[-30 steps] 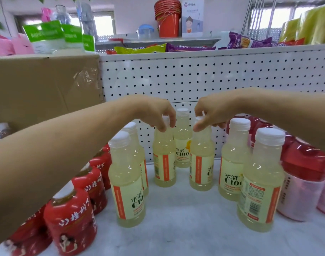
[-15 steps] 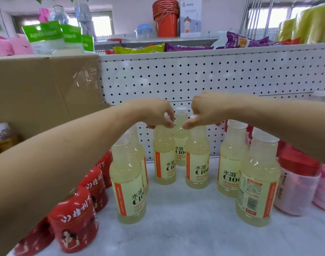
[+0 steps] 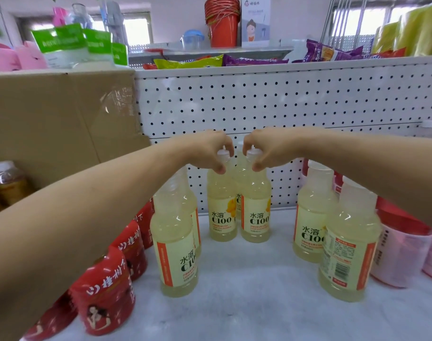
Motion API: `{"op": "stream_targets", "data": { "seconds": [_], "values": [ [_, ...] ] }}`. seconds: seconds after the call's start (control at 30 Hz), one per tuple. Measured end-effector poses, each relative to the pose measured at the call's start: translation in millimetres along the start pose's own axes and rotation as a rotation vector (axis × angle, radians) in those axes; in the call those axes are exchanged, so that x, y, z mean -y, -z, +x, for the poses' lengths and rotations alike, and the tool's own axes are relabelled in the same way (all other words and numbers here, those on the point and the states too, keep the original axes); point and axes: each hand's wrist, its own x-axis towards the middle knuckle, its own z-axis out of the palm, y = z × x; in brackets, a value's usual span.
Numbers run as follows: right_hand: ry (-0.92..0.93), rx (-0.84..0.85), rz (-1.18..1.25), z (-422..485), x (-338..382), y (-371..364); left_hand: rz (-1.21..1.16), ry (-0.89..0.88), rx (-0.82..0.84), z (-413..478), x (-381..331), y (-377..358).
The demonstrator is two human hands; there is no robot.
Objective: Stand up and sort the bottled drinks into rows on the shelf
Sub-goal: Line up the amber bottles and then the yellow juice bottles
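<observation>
Two pale yellow C100 bottles stand side by side, touching, near the back of the white shelf (image 3: pixel 247 291). My left hand (image 3: pixel 210 151) grips the white cap of the left bottle (image 3: pixel 221 212). My right hand (image 3: pixel 264 150) grips the cap of the right bottle (image 3: pixel 255 215). Both labels face me. A third yellow bottle (image 3: pixel 239 168) stands behind them, mostly hidden. Two more yellow bottles (image 3: pixel 174 242) stand in a line at the left, and another two (image 3: pixel 347 252) at the right.
Red-labelled bottles (image 3: pixel 104 289) line the left edge, pink ones (image 3: pixel 401 252) the right. A cardboard box (image 3: pixel 57 124) sits at the left rear beside the white pegboard back wall (image 3: pixel 283 102). Snack bags and red buckets (image 3: pixel 222 23) lie on the level above.
Both hands have brought the two held bottles together and turned them, so the C100 labels face front and the bottles touch.
</observation>
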Motion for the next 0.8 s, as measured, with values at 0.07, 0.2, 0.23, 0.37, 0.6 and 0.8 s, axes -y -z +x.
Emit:
{"op": "stream_targets", "data": {
  "seconds": [0.07,0.2,0.23,0.37,0.6,0.8],
  "values": [
    [-0.001,-0.002,0.004,0,2,-1,-0.006,0.004,-0.001,1,0,-1],
    [0.003,-0.037,-0.025,2,2,-5,0.043,0.013,-0.003,1,-3,-3],
    [-0.003,-0.042,-0.032,3,2,-6,0.061,0.012,-0.004,1,-4,-3],
    [-0.048,-0.048,-0.093,-7,-1,-2,0.076,0.034,-0.006,-9,-8,3],
    [-0.266,0.238,-0.168,-65,-23,32,0.24,0.316,0.183,-65,15,29],
    [-0.234,0.128,0.021,-66,-36,21,0.057,0.299,0.093,-71,13,27]
  ]
}}
